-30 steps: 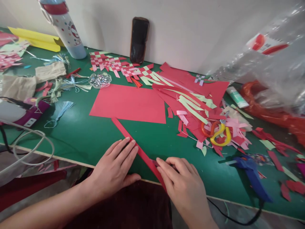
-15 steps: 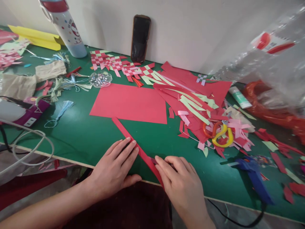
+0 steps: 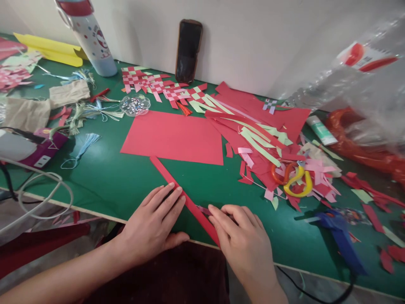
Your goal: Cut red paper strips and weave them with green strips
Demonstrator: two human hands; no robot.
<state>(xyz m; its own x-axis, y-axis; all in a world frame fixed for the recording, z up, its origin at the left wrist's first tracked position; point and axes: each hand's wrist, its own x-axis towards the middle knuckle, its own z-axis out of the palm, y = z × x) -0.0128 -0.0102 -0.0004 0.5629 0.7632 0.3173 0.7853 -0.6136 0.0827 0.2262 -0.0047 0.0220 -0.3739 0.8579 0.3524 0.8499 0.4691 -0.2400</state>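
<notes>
A narrow folded strip of red paper lies slantwise across the green table in front of me. My left hand rests on it with fingers stretched out, fingertips pressing the strip's middle. In my right hand is a slim craft knife, pinched between thumb and fingers; its tip touches or lies just beside the strip's right edge, and most of it is hidden. That hand covers the strip's near end. Beyond the strip's far end lies a flat red paper sheet.
Red sheets, pale green strips and scraps pile up at right, with yellow-and-orange scissors on them. A blue glue gun lies nearer. Behind are a bead dish, woven paper pieces, a phone and a bottle.
The view has shifted slightly, so everything sits a little further right. The knife tip shows a bit more clearly beside the strip. Both hands keep nearly the same place.
</notes>
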